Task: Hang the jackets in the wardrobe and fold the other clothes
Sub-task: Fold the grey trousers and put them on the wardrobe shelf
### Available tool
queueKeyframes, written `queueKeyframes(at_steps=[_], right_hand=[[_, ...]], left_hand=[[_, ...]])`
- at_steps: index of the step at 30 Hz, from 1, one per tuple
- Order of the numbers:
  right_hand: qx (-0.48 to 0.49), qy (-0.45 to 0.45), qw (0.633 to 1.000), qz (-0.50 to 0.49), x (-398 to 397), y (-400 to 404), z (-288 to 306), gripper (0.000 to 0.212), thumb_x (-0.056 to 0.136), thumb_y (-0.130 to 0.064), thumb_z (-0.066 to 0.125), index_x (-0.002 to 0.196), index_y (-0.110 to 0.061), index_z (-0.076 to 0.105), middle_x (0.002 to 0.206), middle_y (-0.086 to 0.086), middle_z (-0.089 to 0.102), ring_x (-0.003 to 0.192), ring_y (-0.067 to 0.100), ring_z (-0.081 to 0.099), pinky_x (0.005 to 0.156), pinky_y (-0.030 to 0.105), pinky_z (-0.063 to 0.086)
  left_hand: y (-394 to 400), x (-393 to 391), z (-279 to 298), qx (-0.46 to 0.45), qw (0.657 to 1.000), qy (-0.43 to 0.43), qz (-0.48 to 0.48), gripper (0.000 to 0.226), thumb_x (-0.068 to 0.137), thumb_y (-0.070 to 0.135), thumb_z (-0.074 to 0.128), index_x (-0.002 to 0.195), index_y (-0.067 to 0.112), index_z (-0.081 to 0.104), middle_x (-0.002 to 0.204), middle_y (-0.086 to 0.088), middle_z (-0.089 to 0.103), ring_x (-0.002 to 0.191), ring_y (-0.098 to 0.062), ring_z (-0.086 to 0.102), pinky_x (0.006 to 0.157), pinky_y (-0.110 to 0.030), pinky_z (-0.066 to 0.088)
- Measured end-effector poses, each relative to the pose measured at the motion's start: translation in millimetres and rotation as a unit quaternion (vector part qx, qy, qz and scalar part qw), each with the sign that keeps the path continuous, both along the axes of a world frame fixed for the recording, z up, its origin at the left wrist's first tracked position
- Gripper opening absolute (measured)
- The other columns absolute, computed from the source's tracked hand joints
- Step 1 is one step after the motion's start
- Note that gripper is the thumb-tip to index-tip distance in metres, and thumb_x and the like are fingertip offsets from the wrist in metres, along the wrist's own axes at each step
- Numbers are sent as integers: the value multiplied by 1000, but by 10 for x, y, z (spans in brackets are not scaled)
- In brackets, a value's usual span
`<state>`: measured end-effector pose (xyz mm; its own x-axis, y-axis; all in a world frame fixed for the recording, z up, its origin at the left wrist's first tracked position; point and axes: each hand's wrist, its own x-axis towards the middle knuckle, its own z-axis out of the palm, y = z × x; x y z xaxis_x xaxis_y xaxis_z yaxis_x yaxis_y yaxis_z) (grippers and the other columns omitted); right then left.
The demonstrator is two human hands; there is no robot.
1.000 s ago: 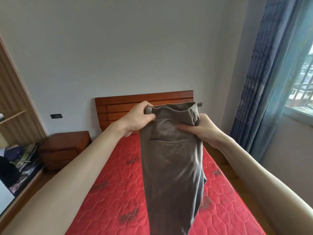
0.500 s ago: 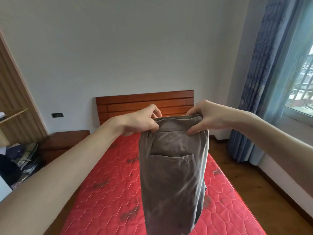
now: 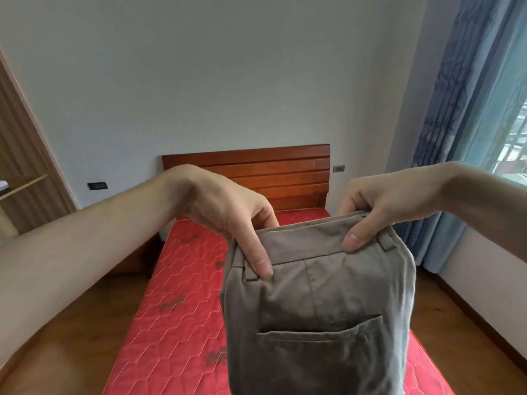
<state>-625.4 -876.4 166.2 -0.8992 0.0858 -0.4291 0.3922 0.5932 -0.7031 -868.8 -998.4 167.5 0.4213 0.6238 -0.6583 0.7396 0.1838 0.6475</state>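
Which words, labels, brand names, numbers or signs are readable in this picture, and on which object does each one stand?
None can be read.
Trousers, held at the waistband by the left hand and the right hand: no tag or print shows.
Mattress: only a stitched pattern.
Wall switch plates: too small to tell.

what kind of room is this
Most likely a bedroom: a bed with a red mattress and wooden headboard stands against the wall, and blue curtains hang beside a window on the right.
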Motion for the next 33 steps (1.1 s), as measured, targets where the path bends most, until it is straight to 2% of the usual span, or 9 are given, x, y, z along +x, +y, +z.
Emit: queueKeyframes(at_steps=[4, 7, 11, 13, 17, 22, 25, 28, 33], right_hand=[[39, -29, 999, -13, -282, 223, -249, 18, 96, -22, 73, 108, -11, 80, 109, 8, 79, 105, 29, 75, 98, 43, 57], [96, -50, 993, -40, -601, 480, -404, 18, 91, -26, 80, 107, -17, 82, 107, 4, 80, 102, 27, 76, 100, 47, 57], [285, -21, 955, -76, -1103, 936, -520, 12, 85, -28, 85, 96, -22, 82, 88, -6, 79, 84, 14, 75, 87, 40, 61], [377, 39, 920, -100, -1368, 1161, -509, 8, 80, -21, 82, 75, -18, 76, 71, -4, 71, 70, 17, 67, 72, 41, 60], [477, 198, 839, -172, -1808, 1523, -226, 23, 77, -11, 67, 59, -16, 54, 59, -2, 55, 65, 28, 58, 59, 44, 51], [544, 309, 742, -240, -2118, 1804, 409, 18, 87, -12, 61, 96, -16, 76, 93, 12, 72, 88, 38, 66, 65, 37, 46], [559, 349, 706, -257, -2132, 1876, 563, 23, 89, -12, 57, 102, -18, 75, 92, 13, 72, 85, 39, 65, 70, 43, 54], [590, 330, 698, -237, -2069, 1823, 420, 23, 93, -14, 55, 107, -18, 72, 90, 13, 69, 80, 39, 62, 66, 40, 48], [612, 272, 719, -186, -1961, 1733, -527, 22, 92, -14, 57, 110, -21, 68, 89, 8, 72, 80, 40, 66, 63, 41, 50]], left_hand=[[199, -64, -149, 5, 993, 115, 19, 30, 90, 7, 78, 120, 4, 74, 111, -7, 79, 103, -19, 76, 93, -31, 61], [542, -264, -338, 50, 978, 187, 75, 33, 85, 12, 85, 117, 10, 77, 106, -3, 80, 96, -17, 78, 89, -31, 62], [1088, -630, -597, 160, 938, 263, 160, 37, 80, 14, 90, 114, 14, 77, 105, -5, 79, 93, -21, 77, 76, -31, 64], [1368, -847, -599, 209, 910, 307, 185, 36, 80, 13, 89, 112, 9, 74, 101, -9, 78, 89, -26, 77, 66, -31, 63], [1854, -1332, -221, 353, 811, 409, 227, 19, 80, 14, 83, 93, 7, 71, 94, -11, 73, 83, -28, 71, 63, -33, 51], [2142, -1702, 374, 585, 652, 396, 273, 12, 90, 0, 60, 98, 6, 66, 108, -20, 65, 103, -39, 63, 71, -35, 38], [2099, -1722, 470, 669, 582, 388, 250, 15, 92, -2, 60, 96, 11, 51, 103, -16, 58, 95, -37, 56, 68, -40, 38], [1959, -1688, 294, 692, 573, 384, 212, 25, 93, -1, 60, 97, 15, 42, 101, -14, 55, 93, -35, 53, 66, -42, 40], [1796, -1700, -750, 692, 595, 368, 180, 26, 89, -2, 67, 107, 11, 53, 101, -9, 55, 92, -32, 54, 64, -39, 36]])
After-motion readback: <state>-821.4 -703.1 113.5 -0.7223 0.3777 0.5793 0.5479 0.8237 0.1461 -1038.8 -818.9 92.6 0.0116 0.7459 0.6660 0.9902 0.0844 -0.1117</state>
